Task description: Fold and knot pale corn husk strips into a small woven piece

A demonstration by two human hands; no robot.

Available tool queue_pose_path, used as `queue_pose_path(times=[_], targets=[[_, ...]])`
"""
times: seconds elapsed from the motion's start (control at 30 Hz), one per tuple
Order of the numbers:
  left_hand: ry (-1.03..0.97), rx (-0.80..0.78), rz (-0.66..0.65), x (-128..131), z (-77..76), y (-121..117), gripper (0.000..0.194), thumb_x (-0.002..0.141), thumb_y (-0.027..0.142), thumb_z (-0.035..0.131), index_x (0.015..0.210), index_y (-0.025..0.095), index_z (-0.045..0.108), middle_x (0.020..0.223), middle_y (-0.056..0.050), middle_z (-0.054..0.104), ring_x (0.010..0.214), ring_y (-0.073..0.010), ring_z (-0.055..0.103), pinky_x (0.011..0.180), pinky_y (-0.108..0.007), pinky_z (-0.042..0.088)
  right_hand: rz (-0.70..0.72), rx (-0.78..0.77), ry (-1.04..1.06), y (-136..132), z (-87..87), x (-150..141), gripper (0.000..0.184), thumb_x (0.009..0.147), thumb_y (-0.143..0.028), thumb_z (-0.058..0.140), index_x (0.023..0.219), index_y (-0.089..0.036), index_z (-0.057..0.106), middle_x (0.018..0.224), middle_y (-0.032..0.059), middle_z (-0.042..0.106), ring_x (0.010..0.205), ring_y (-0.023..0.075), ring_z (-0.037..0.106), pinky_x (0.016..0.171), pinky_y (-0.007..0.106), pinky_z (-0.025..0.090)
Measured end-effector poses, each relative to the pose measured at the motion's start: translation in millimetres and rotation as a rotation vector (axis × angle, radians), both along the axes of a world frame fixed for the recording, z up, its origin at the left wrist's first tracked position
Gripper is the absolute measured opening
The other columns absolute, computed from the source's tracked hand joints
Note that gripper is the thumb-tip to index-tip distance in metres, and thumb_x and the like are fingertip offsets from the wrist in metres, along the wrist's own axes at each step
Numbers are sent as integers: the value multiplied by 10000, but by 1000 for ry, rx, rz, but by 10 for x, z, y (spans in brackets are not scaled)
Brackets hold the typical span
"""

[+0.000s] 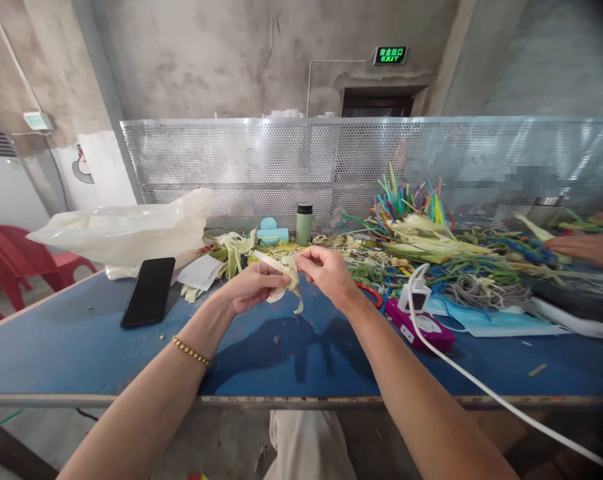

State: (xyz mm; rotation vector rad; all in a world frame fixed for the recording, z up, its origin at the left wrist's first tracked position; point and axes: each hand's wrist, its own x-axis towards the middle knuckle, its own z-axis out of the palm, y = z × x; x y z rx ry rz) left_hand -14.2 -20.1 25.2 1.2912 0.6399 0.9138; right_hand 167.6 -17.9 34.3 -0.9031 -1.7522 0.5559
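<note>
Above the middle of the blue table (181, 360), my left hand (254, 285) is closed on a bunch of pale corn husk strips (290, 272). One strip points up to the left, and another curls down below the fingers. My right hand (326, 272) is pinched close against the right side of the bunch. Whatever its fingertips grip, if anything, is too small to make out. More husk pieces (237, 248) lie behind my left hand, beside a white paper (200, 272).
A black phone (149, 292) and a plastic bag (131, 230) are at left. Behind stands a green bottle (304, 225). At right are a purple power strip (421, 327) with a white cable (486, 393), a blue mask (506, 321), heaped husks and cords (431, 243), and another person's hand (584, 247).
</note>
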Motion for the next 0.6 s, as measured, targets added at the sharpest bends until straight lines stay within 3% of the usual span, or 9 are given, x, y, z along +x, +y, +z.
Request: queue_pose_path(times=[0.07, 0.17, 0.23, 0.33, 0.43, 0.6], targets=[[28, 11, 3, -3, 6, -9, 213, 624, 200, 839, 613, 78, 665, 555, -13, 572, 485, -51, 455, 469, -203, 321, -70, 6, -11, 35, -12, 15, 176, 826, -324, 589, 771, -161, 630, 614, 11, 588, 543, 130, 516, 545, 263, 409], [64, 43, 14, -2, -6, -10, 202, 613, 204, 841, 649, 73, 691, 588, -26, 596, 488, -50, 448, 462, -207, 309, -153, 115, -5, 37, 10, 37, 197, 842, -350, 592, 860, -161, 644, 770, 53, 661, 681, 156, 582, 634, 273, 441], [110, 64, -6, 5, -27, -8, 210, 608, 213, 842, 656, 69, 697, 591, -25, 592, 489, -51, 445, 466, -211, 310, -137, 159, -27, -1, 36, 30, 278, 886, -411, 551, 869, -158, 663, 827, 67, 676, 745, 163, 585, 668, 276, 436], [166, 90, -24, 21, -50, -18, 228, 598, 217, 850, 614, 78, 671, 564, -4, 553, 497, -52, 446, 481, -212, 318, -3, 80, -150, -72, 46, -13, 283, 838, -418, 620, 757, -154, 679, 731, 44, 657, 679, 148, 551, 627, 271, 414], [196, 96, -12, 33, -36, -48, 238, 591, 215, 857, 630, 81, 665, 579, -1, 559, 512, -54, 462, 499, -213, 337, 128, -57, -143, -103, 23, -55, 206, 778, -346, 673, 720, -149, 673, 679, 27, 643, 624, 133, 539, 588, 258, 412], [221, 118, -24, 22, 2, -80, 238, 583, 209, 861, 677, 105, 669, 588, 4, 581, 508, -63, 486, 498, -213, 358, 102, -118, 43, -86, 14, -66, 179, 741, -315, 683, 705, -141, 663, 666, 14, 621, 605, 113, 520, 584, 247, 412]])
